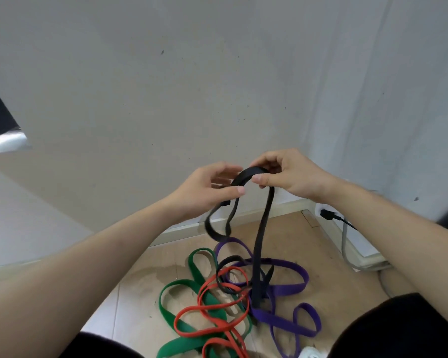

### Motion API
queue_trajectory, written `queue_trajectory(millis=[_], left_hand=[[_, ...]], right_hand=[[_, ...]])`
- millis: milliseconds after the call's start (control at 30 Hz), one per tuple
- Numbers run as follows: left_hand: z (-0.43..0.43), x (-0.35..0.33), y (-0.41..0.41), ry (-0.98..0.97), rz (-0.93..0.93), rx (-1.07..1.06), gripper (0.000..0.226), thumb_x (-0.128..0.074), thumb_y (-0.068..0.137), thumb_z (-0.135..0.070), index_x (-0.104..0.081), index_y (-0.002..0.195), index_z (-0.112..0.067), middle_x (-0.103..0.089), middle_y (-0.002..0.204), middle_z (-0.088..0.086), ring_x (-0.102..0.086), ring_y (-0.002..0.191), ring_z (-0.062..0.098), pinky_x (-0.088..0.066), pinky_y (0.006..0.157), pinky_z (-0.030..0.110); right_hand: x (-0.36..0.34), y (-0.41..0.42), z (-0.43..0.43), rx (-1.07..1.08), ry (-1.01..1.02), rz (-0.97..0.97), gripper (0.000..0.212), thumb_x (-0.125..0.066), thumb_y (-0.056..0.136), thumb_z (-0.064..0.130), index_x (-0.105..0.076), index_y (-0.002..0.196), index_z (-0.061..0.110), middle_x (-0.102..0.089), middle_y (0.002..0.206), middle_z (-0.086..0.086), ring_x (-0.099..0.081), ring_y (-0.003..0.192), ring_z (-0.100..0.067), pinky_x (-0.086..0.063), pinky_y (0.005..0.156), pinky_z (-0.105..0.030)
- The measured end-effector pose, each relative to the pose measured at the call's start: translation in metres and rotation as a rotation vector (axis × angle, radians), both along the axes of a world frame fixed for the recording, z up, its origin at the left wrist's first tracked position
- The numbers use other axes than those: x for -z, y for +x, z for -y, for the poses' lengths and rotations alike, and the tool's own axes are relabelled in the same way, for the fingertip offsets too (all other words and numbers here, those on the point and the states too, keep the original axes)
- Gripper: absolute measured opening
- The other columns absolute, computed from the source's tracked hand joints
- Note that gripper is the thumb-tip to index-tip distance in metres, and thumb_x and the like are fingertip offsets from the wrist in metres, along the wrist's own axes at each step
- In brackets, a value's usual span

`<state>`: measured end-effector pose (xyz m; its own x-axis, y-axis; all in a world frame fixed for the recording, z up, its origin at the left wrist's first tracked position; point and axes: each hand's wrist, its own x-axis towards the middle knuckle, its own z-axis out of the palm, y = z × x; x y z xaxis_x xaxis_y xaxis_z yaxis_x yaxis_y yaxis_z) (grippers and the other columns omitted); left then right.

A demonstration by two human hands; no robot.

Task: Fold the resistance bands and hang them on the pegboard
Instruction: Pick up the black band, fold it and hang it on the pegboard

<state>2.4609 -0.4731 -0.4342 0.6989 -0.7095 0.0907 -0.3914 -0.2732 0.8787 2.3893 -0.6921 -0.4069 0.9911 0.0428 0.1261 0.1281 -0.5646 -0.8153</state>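
Black band [251,174]: held up before the wall — its top arches between both hands, strands hang to the floor pile.
Left hand [204,188]: thumb and fingers pinch the band.
Right hand [286,174]: fingers curled, pinching the arch.
Floor [308,254]: green band [176,298], red band [204,310], purple band [287,282] — tangled together.

You're in the corner of a plain room, seemingly a home: scuffed grey-white painted walls [166,86], white skirting board [176,232], beige wood-look floor [290,236], a black wall plug [327,214], and coloured rubber resistance bands [274,320] heaped on that floor.
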Motion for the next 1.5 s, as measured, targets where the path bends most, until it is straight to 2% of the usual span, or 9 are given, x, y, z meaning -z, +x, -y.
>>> queue_trajectory(millis=[200,300,500,667,767,900,1067,1333,1500], left_hand=[[0.006,0.001,-0.005,-0.026,0.008,-0.036,0.022,-0.077,0.089,-0.019,-0.071,0.11,-0.015,-0.078,0.101,0.009,-0.074,0.096,0.027,-0.058,0.093,0.045],[0.005,-0.003,-0.003,-0.064,0.003,-0.068,0.018,-0.076,0.09,-0.019,-0.072,0.105,-0.01,-0.077,0.098,0.015,-0.073,0.092,0.031,-0.061,0.088,0.041],[-0.001,-0.013,0.002,-0.275,-0.027,-0.188,0.007,-0.072,0.093,-0.016,-0.072,0.099,-0.016,-0.071,0.087,0.001,-0.067,0.08,0.012,-0.058,0.082,0.026],[-0.009,-0.028,0.012,-0.52,-0.082,-0.367,0.003,-0.065,0.098,-0.016,-0.068,0.099,-0.017,-0.066,0.079,-0.005,-0.065,0.071,0.009,-0.057,0.08,0.025],[-0.017,-0.034,0.017,-0.535,-0.094,-0.384,0.005,-0.064,0.099,-0.017,-0.068,0.1,-0.015,-0.07,0.08,-0.005,-0.066,0.07,0.01,-0.058,0.079,0.027],[-0.018,-0.036,0.014,-0.481,-0.066,-0.312,0.003,-0.068,0.096,-0.016,-0.07,0.096,-0.016,-0.064,0.069,-0.006,-0.058,0.064,0.01,-0.052,0.07,0.023],[-0.013,-0.038,0.007,-0.433,-0.04,-0.239,0.004,-0.069,0.094,-0.014,-0.07,0.098,-0.013,-0.057,0.064,-0.007,-0.052,0.062,0.012,-0.047,0.065,0.02],[-0.019,-0.038,0.013,-0.481,-0.065,-0.294,0.003,-0.069,0.095,-0.018,-0.072,0.095,-0.016,-0.054,0.064,-0.004,-0.05,0.061,0.011,-0.046,0.068,0.023],[-0.019,-0.039,0.016,-0.555,-0.123,-0.355,0.004,-0.066,0.097,-0.017,-0.07,0.097,-0.014,-0.056,0.067,-0.007,-0.051,0.06,0.011,-0.047,0.066,0.022]], right_hand=[[0.004,0.004,-0.008,-0.048,0.001,-0.036,0.028,-0.076,0.087,0.011,-0.065,0.113,0.01,-0.075,0.097,-0.014,-0.073,0.088,-0.024,-0.059,0.085,-0.029],[0.008,0.004,-0.007,-0.091,-0.01,-0.102,0.031,-0.078,0.085,0.008,-0.064,0.112,0.011,-0.074,0.098,-0.008,-0.071,0.088,-0.013,-0.057,0.083,-0.024],[0.049,0.012,0.003,-0.139,-0.145,-0.384,0.014,-0.079,0.084,0.021,-0.071,0.095,0.024,-0.071,0.096,0.003,-0.067,0.097,-0.019,-0.051,0.095,-0.037],[0.067,0.016,0.005,-0.089,-0.24,-0.496,0.029,-0.079,0.083,0.026,-0.068,0.11,0.023,-0.07,0.11,0.003,-0.064,0.11,-0.019,-0.048,0.106,-0.045],[0.065,0.014,0.003,-0.102,-0.145,-0.468,0.022,-0.082,0.081,0.032,-0.072,0.096,0.019,-0.073,0.1,0.003,-0.067,0.104,-0.021,-0.049,0.106,-0.047],[0.054,0.014,-0.012,-0.1,-0.043,-0.347,0.042,-0.081,0.081,0.035,-0.068,0.119,0.026,-0.071,0.114,0.007,-0.064,0.11,-0.012,-0.049,0.105,-0.04],[0.038,0.018,-0.036,-0.101,0.134,-0.186,0.047,-0.08,0.084,0.027,-0.063,0.128,0.02,-0.071,0.12,0.001,-0.066,0.106,-0.006,-0.053,0.084,-0.014],[0.047,0.026,-0.042,-0.042,0.211,-0.17,0.029,-0.076,0.087,0.016,-0.068,0.113,0.006,-0.072,0.112,-0.018,-0.071,0.104,-0.027,-0.055,0.1,-0.04],[0.046,0.02,-0.037,-0.085,0.061,-0.307,0.035,-0.079,0.084,0.017,-0.066,0.115,0.009,-0.07,0.111,-0.011,-0.068,0.103,-0.021,-0.053,0.09,-0.026]])
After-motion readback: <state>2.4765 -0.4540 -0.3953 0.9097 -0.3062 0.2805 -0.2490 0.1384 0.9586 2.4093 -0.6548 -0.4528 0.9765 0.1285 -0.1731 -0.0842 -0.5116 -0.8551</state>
